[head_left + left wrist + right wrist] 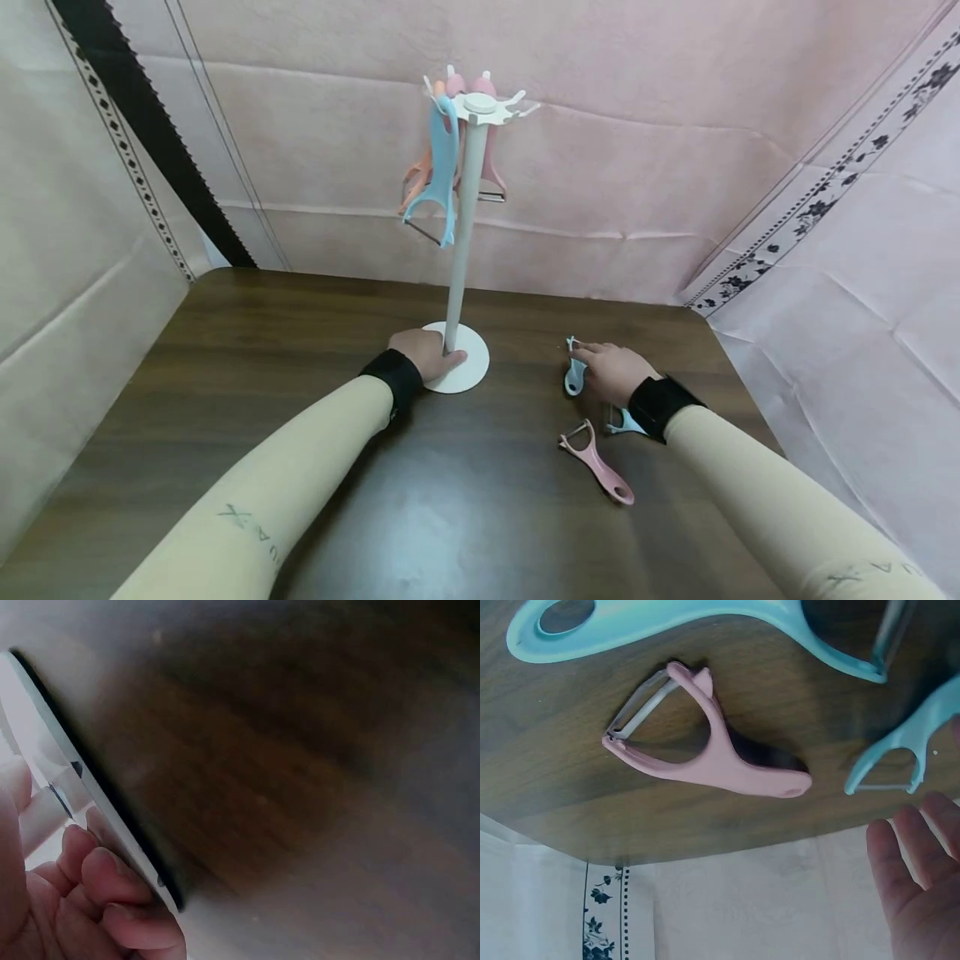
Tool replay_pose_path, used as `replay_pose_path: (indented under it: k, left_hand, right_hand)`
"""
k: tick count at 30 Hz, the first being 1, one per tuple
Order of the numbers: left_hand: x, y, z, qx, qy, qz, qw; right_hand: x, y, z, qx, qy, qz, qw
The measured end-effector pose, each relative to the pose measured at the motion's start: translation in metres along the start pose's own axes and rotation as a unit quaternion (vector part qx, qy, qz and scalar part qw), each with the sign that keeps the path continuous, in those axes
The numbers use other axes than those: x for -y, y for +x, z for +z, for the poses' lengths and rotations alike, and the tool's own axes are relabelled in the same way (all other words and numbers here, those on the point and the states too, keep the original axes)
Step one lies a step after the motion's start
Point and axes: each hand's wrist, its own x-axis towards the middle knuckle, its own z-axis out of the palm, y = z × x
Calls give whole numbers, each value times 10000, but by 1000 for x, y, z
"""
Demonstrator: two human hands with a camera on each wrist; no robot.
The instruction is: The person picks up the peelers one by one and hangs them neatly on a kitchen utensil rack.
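Sleeves, left grip round upright stand, right grip, hold unclear, at fore-and-aft blue peeler, blade away

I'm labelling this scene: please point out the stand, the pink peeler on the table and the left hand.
Stand (467,212), head view: on its pole.
Pink peeler (594,458), head view: on its handle.
Left hand (425,353), head view: on the back of the hand.

1 stand, 8 peelers, 2 hands.
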Motion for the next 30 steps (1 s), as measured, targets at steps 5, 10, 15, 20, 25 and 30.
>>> replay_pose_path:
  k: [5,10,15,20,25,30]
  left_hand:
    - [-13,-1,1,47,-53,-138,9999]
    - [-15,-5,-5,-77,-284,-348,9990]
    - [-13,-11,-12,-149,-525,-532,9971]
    - [-18,-13,-9,-279,-513,-609,9964]
    - [-16,-10,-4,-547,-578,-765,9939]
    - [-12,-10,3,-657,-557,-670,9940]
  right_hand:
    - [-4,-3,10,140,-276,27,9995]
    - [-2,2,16,74,-572,-28,9983]
    - [4,6,18,-32,-665,-141,9977]
    - [6,1,16,-125,-496,-192,9985]
    - [7,4,15,-260,-465,-233,9983]
    - [12,10,13,-66,-475,41,9988]
